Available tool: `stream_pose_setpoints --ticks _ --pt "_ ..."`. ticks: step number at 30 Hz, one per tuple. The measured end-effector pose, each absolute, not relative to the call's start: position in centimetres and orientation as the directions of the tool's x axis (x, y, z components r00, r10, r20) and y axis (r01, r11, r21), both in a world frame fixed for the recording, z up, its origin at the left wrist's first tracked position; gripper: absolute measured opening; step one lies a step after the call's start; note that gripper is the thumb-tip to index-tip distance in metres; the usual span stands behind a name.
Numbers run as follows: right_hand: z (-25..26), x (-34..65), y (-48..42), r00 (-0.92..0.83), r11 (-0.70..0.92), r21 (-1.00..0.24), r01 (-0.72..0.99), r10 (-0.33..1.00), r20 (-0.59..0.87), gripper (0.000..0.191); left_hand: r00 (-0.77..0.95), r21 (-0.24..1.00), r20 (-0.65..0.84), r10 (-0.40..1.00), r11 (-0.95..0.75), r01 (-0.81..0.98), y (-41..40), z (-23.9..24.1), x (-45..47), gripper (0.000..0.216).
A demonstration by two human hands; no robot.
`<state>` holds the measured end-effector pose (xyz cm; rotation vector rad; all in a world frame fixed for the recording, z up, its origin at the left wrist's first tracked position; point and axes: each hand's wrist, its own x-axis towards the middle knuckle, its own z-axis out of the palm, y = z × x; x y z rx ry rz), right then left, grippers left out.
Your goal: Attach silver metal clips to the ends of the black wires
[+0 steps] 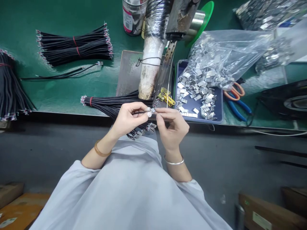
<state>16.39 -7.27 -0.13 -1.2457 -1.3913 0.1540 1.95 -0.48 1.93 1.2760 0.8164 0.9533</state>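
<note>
My left hand [131, 117] pinches a black cable [138, 112] near its end, above the table's front edge. A small silver USB connector [153, 110] sits at that cable end, between the fingertips of both hands. My right hand [172, 126] is closed, its thumb and forefinger together right beside the connector; whether it grips the connector itself is hard to make out. Under my left hand lies a bundle of black cables [103, 103] tied with a red band. More cable ends with silver connectors [141, 131] hang over the edge below my hands.
A blue tray [219, 108] of loose metal connector shells [196, 86] stands on the right, a plastic bag [230, 48] over it. Pliers [240, 107] lie beside it. A soldering tool [165, 70] and white-wrapped tube [150, 67] hang just above my hands. Cable bundles [76, 44] lie left.
</note>
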Motion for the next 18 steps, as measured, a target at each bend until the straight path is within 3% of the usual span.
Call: stream_pose_setpoints --ticks 4,9,14,18 --pt "-0.39 16.43 -7.38 0.379 0.446 -0.762 0.47 0.677 0.631 0.008 0.399 0.988 0.014 0.917 0.049 -0.147 -0.54 1.85 2.15 0.012" --pt "-0.25 16.36 -7.24 0.254 0.493 -0.682 0.541 0.677 0.691 0.012 0.389 0.99 0.033 0.921 0.023 -0.139 -0.51 1.74 2.29 0.011" --pt "-0.5 16.34 -7.02 0.354 0.423 -0.763 0.489 0.703 0.617 0.008 0.38 0.994 0.024 0.925 0.02 -0.112 -0.32 1.73 2.2 0.018" --pt "-0.41 16.49 -6.92 0.243 0.43 -0.646 0.631 0.681 0.69 0.011 0.371 0.994 0.019 0.928 0.022 -0.105 -0.27 1.6 2.12 0.021"
